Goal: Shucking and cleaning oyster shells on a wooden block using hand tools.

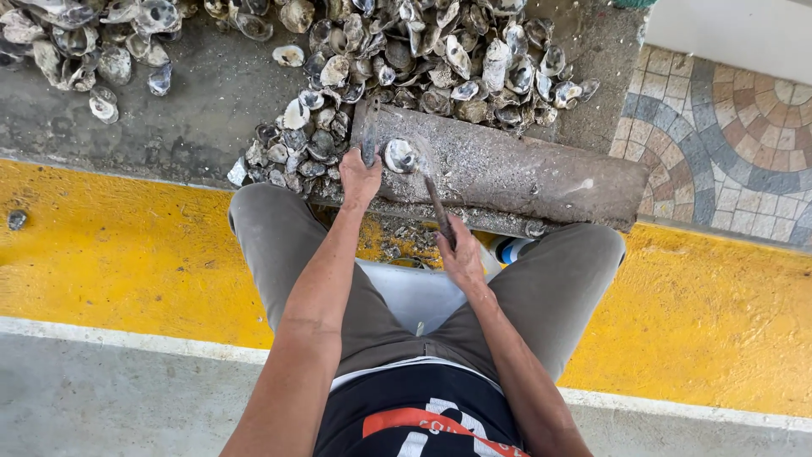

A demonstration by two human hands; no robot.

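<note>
An oyster (399, 156) lies on a grey, crusted wooden block (507, 173) in front of my knees. My left hand (359, 179) rests at the block's near-left edge, just left of the oyster, fingers curled around a dark upright metal bar (370, 131). My right hand (461, 252) grips the handle of a small hammer-like tool (436, 199), whose head reaches up to the oyster's right side. I sit astride, grey trousers either side.
A big heap of oyster shells (423, 59) lies beyond the block, with a smaller heap (76, 42) at far left. A white bucket (414, 292) sits between my legs. A yellow painted strip (110, 254) crosses the ground; patterned paving (727, 127) lies at right.
</note>
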